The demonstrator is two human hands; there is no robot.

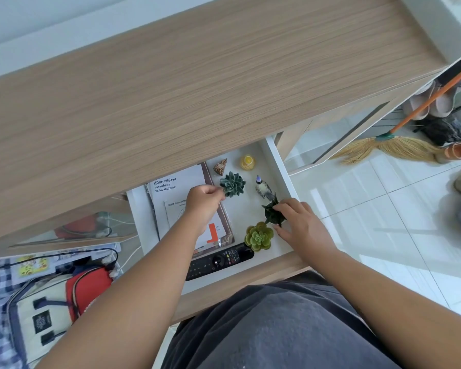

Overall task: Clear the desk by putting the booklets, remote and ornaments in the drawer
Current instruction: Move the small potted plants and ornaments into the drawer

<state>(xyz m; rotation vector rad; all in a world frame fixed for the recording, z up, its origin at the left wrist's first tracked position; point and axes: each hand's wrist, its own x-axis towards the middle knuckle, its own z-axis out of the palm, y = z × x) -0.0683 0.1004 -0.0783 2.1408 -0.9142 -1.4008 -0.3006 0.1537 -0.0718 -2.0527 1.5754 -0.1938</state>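
Note:
The white drawer [282,171] stands pulled out under the wooden desk top [197,83]. Inside lie booklets [176,187] on the left and a black remote [218,261] along the front. My left hand [204,202] pinches a leaf of the blue-green succulent ornament [232,183]. My right hand [300,222] grips the dark spiky plant ornament [273,210] by the drawer's right wall. A yellow-green succulent [259,236], a bird figurine [264,188], a yellow ornament [247,162] and a brown shell-like piece [221,166] also sit in the drawer.
A red and cream bag [64,302] and cables lie on the floor at the lower left. A broom [391,145] with an orange handle and shoes rest on the white tiles to the right. My torso presses close to the drawer front.

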